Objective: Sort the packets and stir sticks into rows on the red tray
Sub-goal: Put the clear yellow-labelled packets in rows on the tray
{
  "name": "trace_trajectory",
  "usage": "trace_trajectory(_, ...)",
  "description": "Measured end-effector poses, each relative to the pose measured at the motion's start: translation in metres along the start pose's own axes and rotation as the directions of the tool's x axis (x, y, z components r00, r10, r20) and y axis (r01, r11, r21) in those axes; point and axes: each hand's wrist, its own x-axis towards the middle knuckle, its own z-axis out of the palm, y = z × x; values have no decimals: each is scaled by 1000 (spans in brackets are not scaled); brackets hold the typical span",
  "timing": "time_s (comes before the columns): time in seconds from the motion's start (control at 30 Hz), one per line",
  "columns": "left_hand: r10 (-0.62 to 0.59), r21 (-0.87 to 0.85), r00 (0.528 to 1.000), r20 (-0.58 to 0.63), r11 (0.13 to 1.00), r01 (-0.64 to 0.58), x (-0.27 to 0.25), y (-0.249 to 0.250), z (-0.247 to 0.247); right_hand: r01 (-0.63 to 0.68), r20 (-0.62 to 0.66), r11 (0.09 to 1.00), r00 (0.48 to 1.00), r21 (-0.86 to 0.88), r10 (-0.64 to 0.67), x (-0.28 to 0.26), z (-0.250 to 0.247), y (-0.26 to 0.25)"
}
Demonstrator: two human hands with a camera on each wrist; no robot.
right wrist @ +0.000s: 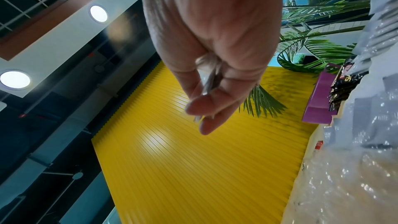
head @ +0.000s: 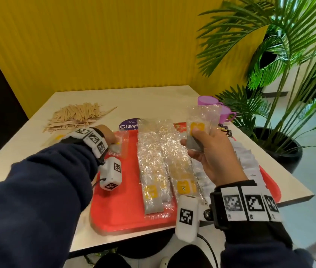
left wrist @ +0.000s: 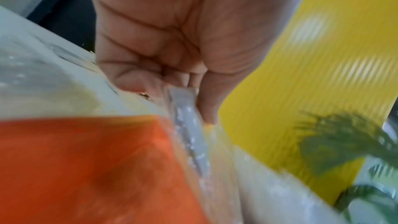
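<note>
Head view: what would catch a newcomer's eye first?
The red tray at the table's near edge, with clear packets laid in rows down its middle. Above it the right hand pinches a clear packet with a yellow label, while the left hand grips another at the tray's far left corner. A heap of wooden stir sticks lies beyond.

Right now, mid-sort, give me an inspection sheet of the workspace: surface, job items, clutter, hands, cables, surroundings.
Surface: pale table; red tray at its near edge.
Job's things: two rows of clear packets and a row of white sachets on the tray; stir sticks piled on the table, unsorted.
Clutter: two purple cups, round purple sticker, dark wrappers.
Hands: left hand grips a packet at the tray's far left; right hand holds a clear packet up.
Cables: black cable below the right wrist.
Surroundings: yellow ribbed wall, potted palm.
</note>
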Motion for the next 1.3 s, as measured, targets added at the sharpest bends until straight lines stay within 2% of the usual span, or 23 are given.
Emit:
trace_trajectory(0.07, 20, -121, 996, -89, 992, -31, 4, -8, -7, -12, 6, 1000, 1000, 3, 12, 0, 4, 2)
trace_trajectory(0.13, 81, -285, 974, -213, 948, -141, -4, -8, -13, -15, 34, 1000, 999, -28, 16, 0, 10, 5)
trace_trajectory(0.23, 202, -339, 905, -375, 879, -337, -26, -4, -13, 14, 85, 995, 996, -94, -6, -1, 22, 10)
trace_trajectory(0.33, 268, -401, 847, -459, 788, -467, -43, -2, -5, 22, 129, 995, 992, -94, -10, -4, 36, 13)
trace_trajectory(0.5, 357, -457, 773, -524, 649, -609, -62, -1, 12, -31, 231, 999, 972, -34, 38, -10, 56, 13)
trace_trajectory(0.6, 446, -517, 759, -474, 557, -650, -72, -5, 17, -78, 317, 997, 945, -20, 80, -13, 66, 14)
trace_trajectory(0.7, 502, -536, 744, -442, 517, -667, -77, -12, 16, -116, 376, 993, 919, -32, 120, -14, 74, 16)
trace_trajectory(0.93, 320, -540, 756, -571, 547, -640, -82, -36, 14, -178, 441, 984, 881, -26, 171, -16, 101, 23)
trace_trajectory(1.0, 305, -614, 785, -539, 496, -614, -82, -42, 16, -148, 443, 989, 885, -21, 142, -18, 108, 24)
trace_trajectory(1.07, 307, -719, 835, -457, 425, -550, -85, -47, 16, -125, 396, 992, 910, -15, 121, -19, 115, 26)
trace_trajectory(1.13, 339, -773, 860, -382, 392, -498, -88, -53, 12, -122, 332, 992, 936, -20, 122, -16, 120, 32)
trace_trajectory(1.2, 354, -781, 876, -329, 419, -463, -90, -58, 7, -134, 302, 991, 943, -32, 137, -15, 124, 36)
trace_trajectory(1.3, 312, -706, 896, -316, 553, -442, -83, -76, 1, -124, 336, 990, 931, -71, 140, -17, 128, 35)
